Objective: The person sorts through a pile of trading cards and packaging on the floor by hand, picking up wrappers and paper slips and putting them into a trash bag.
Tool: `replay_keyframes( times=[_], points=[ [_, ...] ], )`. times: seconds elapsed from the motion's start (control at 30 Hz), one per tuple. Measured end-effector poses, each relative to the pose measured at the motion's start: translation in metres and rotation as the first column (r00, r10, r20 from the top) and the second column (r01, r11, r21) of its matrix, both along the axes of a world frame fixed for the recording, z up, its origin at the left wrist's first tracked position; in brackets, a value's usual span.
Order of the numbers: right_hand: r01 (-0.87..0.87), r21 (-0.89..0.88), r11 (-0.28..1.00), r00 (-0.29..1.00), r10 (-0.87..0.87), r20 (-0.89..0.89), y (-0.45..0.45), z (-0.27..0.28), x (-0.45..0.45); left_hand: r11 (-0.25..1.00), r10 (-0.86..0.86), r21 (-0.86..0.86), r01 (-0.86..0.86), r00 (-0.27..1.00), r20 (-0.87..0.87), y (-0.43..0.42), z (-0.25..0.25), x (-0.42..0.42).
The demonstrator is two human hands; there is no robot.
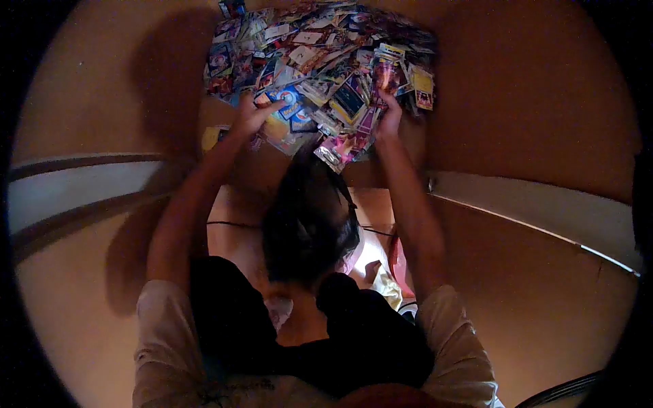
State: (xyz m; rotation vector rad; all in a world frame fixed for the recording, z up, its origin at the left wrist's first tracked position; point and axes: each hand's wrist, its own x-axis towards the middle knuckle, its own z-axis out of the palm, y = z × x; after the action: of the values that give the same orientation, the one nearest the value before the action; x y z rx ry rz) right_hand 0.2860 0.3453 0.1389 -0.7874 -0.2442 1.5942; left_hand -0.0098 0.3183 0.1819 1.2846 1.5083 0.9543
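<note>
Right grip [389, 122] pinches your pack [386, 73] low, likely so its front stays uncovered; left grip [250, 118] at blue cards [291, 99], can't tell if clenched

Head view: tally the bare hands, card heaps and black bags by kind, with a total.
Left hand and right hand: 2
Card heap: 1
Black bag: 1
Total: 4

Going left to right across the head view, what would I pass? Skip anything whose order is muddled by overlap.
Long pale flat strip at left, bare left hand, yellow-bordered rectangular card with a dark panel, bare right hand, yellow rectangular card.
</note>
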Motion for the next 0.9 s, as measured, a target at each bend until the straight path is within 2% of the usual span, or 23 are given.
replay_keyframes(
  times=[0.03, 0.07, 0.13, 0.17, 0.2, 0.23, 0.27, 0.3, 0.33, 0.37, 0.4, 0.43, 0.5, 0.53, 0.57, 0.6, 0.63, 0.67, 0.7, 0.73, 0.77, 0.83, 0.9],
  points=[
    [0.002, -0.001, 1.0, 1.0, -0.002, 0.002, -0.013, 0.002, 0.001, 1.0, 0.008, 0.017, -0.006, 0.998, -0.066, -0.003, -0.008, -0.004],
    [0.0, -0.021, 1.0, 1.0, 0.0, 0.017, -0.026, 0.003, 0.003, 0.999, 0.03, 0.021, -0.029, 0.999, -0.022, -0.008, -0.018, -0.004],
    [0.001, -0.042, 0.999, 0.999, 0.001, 0.033, -0.047, 0.01, 0.014, 0.999, 0.027, 0.035, -0.025, 0.998, -0.059, -0.022, -0.011, 0.011],
    [-0.016, 0.008, 1.0, 0.999, 0.016, 0.035, -0.054, 0.013, 0.024, 0.998, 0.026, 0.051, -0.021, 0.995, -0.098, -0.029, -0.008, 0.024],
    [-0.031, 0.056, 0.998, 0.999, 0.029, 0.029, -0.062, 0.014, 0.033, 0.995, 0.095, 0.028, -0.093, 0.991, -0.096, -0.038, -0.006, 0.041],
    [-0.025, 0.053, 0.998, 0.999, 0.024, 0.023, -0.069, 0.01, 0.045, 0.996, 0.09, 0.026, -0.088, 0.991, -0.102, -0.039, -0.029, 0.049],
    [-0.031, 0.016, 0.999, 0.999, 0.031, 0.034, -0.074, 0.006, 0.058, 0.982, 0.186, 0.075, -0.175, 0.965, -0.186, -0.033, -0.069, 0.053],
    [-0.037, -0.021, 0.999, 0.998, 0.038, 0.045, -0.076, -0.003, 0.074, 0.958, 0.282, 0.133, -0.255, 0.923, -0.263, -0.034, -0.078, 0.069],
    [-0.077, -0.081, 0.994, 0.996, 0.08, 0.034, -0.076, -0.017, 0.09, 0.959, 0.277, 0.132, -0.249, 0.922, -0.269, -0.035, -0.086, 0.085],
    [-0.072, -0.083, 0.994, 0.997, 0.075, 0.027, -0.08, -0.029, 0.105, 0.857, 0.485, 0.369, -0.36, 0.807, -0.339, -0.036, -0.095, 0.101],
    [-0.063, -0.095, 0.993, 0.998, 0.064, 0.009, -0.086, -0.031, 0.112, 0.694, 0.676, 0.593, -0.408, 0.652, -0.343, -0.038, -0.093, 0.12],
    [-0.054, -0.108, 0.993, 0.999, 0.053, -0.009, -0.092, -0.032, 0.119, 0.698, 0.672, 0.594, -0.401, 0.653, -0.349, -0.045, -0.081, 0.139],
    [-0.064, -0.127, 0.99, 0.995, 0.054, -0.081, -0.105, -0.031, 0.131, 0.87, 0.488, 0.178, -0.461, 0.856, -0.171, -0.069, -0.039, 0.175],
    [-0.102, -0.14, 0.985, 0.991, 0.088, -0.103, -0.112, -0.032, 0.135, 0.872, 0.484, 0.178, -0.455, 0.857, -0.178, -0.075, -0.034, 0.186],
    [-0.141, -0.153, 0.978, 0.984, 0.122, -0.126, -0.12, -0.034, 0.134, 0.931, 0.345, -0.066, -0.359, 0.924, -0.163, -0.081, -0.029, 0.194],
    [-0.164, -0.159, 0.974, 0.97, 0.13, -0.204, -0.13, -0.027, 0.127, 0.921, 0.216, -0.307, -0.238, 0.971, -0.106, -0.088, -0.027, 0.198],
    [-0.167, -0.164, 0.972, 0.97, 0.132, -0.203, -0.141, -0.026, 0.117, 0.919, 0.218, -0.312, -0.241, 0.97, -0.105, -0.095, -0.025, 0.2],
    [-0.172, -0.191, 0.966, 0.968, 0.13, -0.215, -0.151, -0.024, 0.105, 0.899, 0.195, -0.427, -0.096, 0.962, 0.193, -0.101, -0.023, 0.198],
    [-0.178, -0.218, 0.96, 0.965, 0.128, -0.227, -0.159, -0.027, 0.091, 0.869, 0.193, -0.488, 0.074, 0.858, 0.475, -0.106, -0.022, 0.188],
    [-0.21, -0.183, 0.96, 0.948, 0.155, -0.277, -0.165, -0.03, 0.078, 0.788, 0.199, -0.567, 0.238, 0.774, 0.601, -0.111, -0.016, 0.171],
    [-0.213, -0.188, 0.959, 0.948, 0.157, -0.276, -0.17, -0.032, 0.064, 0.787, 0.205, -0.571, 0.236, 0.772, 0.602, -0.115, -0.018, 0.155],
    [-0.175, -0.22, 0.96, 0.976, 0.14, -0.168, -0.178, -0.025, 0.037, 0.882, 0.111, -0.47, 0.014, 0.965, 0.238, -0.121, -0.022, 0.124],
    [-0.179, -0.19, 0.965, 0.964, 0.134, -0.228, -0.188, -0.018, 0.016, 0.892, 0.081, -0.45, 0.047, 0.961, 0.263, -0.127, -0.015, 0.095]
  ],
)
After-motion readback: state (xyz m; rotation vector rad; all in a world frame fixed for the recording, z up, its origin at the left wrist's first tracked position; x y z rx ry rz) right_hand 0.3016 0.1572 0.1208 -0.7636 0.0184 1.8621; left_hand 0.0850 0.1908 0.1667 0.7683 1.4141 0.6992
